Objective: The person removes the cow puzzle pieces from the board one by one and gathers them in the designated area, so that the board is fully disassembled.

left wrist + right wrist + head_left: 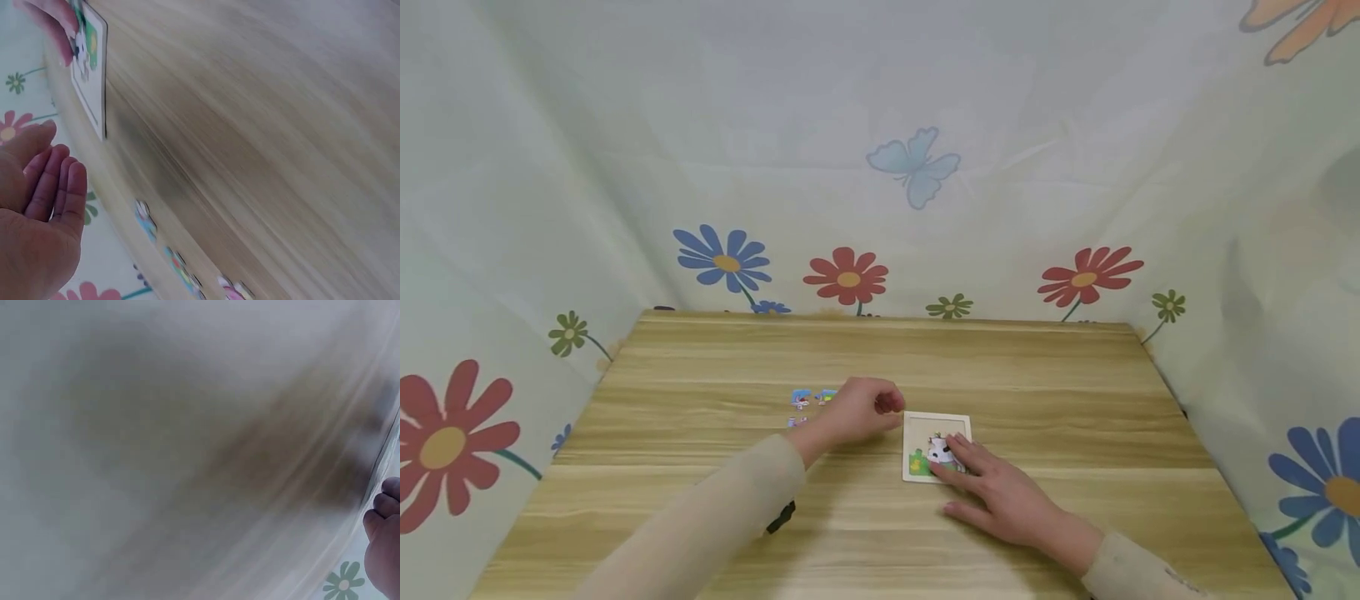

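A small square wooden puzzle tray (904, 446) lies on the table, its upper part bare wood. Placed in its lower part are a green piece (917, 463) and a white piece with black patches (938, 450), which looks like an animal. My right hand (1011, 500) rests its fingertips on these pieces, thumb beside the tray, covering the lower right corner. Just left of the tray hovers my left hand (863, 408), fingers loosely curved; in the left wrist view nothing shows between thumb and fingers. The right wrist view is mostly blurred.
Several loose colourful puzzle pieces (180, 270) lie left of my left hand, partly hidden by it in the head view. The wood-grain table (1037, 375) is bordered by a flower-printed cloth (1000, 217). A black object (781, 517) shows beside the left forearm.
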Demonstrator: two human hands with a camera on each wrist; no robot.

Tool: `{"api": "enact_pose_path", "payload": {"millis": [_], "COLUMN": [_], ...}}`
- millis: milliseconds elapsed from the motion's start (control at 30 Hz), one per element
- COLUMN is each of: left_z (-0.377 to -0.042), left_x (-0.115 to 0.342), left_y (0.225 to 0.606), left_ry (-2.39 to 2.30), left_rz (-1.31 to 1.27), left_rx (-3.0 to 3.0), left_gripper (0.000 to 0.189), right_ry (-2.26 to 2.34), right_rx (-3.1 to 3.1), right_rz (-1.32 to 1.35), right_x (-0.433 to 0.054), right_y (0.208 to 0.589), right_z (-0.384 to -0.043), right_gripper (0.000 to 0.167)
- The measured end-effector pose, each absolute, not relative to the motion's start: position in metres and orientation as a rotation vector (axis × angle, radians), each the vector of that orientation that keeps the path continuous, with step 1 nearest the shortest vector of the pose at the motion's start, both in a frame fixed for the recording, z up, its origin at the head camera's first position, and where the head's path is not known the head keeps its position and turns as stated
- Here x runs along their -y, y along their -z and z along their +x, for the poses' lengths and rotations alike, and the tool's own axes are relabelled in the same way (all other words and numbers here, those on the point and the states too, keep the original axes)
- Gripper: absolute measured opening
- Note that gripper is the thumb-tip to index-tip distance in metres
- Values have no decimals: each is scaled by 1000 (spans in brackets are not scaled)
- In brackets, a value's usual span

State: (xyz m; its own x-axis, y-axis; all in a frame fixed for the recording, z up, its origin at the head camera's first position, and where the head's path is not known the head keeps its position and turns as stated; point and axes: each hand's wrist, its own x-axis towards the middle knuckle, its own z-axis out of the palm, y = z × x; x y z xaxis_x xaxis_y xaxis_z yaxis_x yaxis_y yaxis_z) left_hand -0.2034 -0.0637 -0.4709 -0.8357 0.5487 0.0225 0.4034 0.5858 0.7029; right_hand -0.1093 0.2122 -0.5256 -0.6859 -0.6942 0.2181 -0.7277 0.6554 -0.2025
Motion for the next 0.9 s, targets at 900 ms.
{"api": "enact_pose_path", "payload": {"millis": [900], "left_z": [-192], "left_x": [7], "left_y": [493], "left_ry": [-888], "left_rz": [1014], "left_rx": [-2623], "left_gripper": [18], "right_ry": [-434], "right_rx": [2728], "right_rz": [1178], "right_x": [-220], "right_y": [530], "right_z": [-103], "right_gripper": [60]}}
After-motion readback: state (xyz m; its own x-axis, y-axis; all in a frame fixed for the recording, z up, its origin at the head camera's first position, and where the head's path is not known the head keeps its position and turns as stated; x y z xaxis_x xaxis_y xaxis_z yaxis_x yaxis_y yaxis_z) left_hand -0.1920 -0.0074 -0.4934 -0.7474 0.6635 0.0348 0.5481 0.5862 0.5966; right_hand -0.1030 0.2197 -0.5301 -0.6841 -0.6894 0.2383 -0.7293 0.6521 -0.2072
